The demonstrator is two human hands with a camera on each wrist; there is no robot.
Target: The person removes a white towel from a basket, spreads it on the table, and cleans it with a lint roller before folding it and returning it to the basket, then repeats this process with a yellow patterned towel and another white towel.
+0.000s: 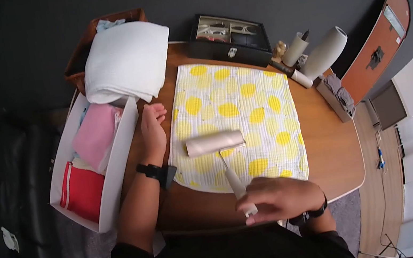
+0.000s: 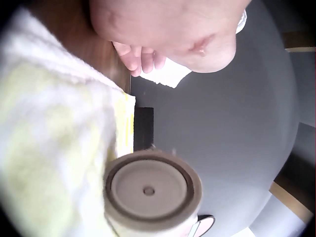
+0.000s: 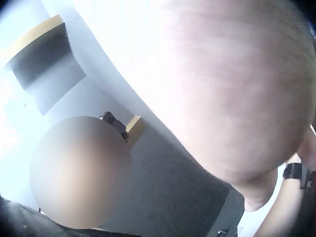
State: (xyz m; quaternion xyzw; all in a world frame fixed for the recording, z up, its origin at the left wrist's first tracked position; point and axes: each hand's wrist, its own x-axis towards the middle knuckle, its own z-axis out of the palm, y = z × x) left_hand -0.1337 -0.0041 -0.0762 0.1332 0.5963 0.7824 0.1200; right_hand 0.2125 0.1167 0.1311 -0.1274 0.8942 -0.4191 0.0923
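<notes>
A lint roller (image 1: 215, 142) lies across a white cloth with yellow spots (image 1: 270, 119), its handle pointing toward the body. My right hand (image 1: 282, 197) has its thumb and fingers round the end of that handle. To the left of the cloth, my left hand (image 1: 153, 129) rests at the table's edge with relaxed fingers, holding nothing. In the left wrist view the round end of the roller (image 2: 149, 190) stands close to the cloth (image 2: 54, 143), below the left hand (image 2: 168, 29). The right wrist view shows only the right hand (image 3: 237, 89), not the handle.
A white box (image 1: 132, 119) of folded clothes stands at the left, with a white folded cloth (image 1: 125, 61) over a brown basket (image 1: 75, 68) behind it. A black glasses case (image 1: 227, 53), vases (image 1: 325, 53) and a small grey box (image 1: 336, 100) line the back and right.
</notes>
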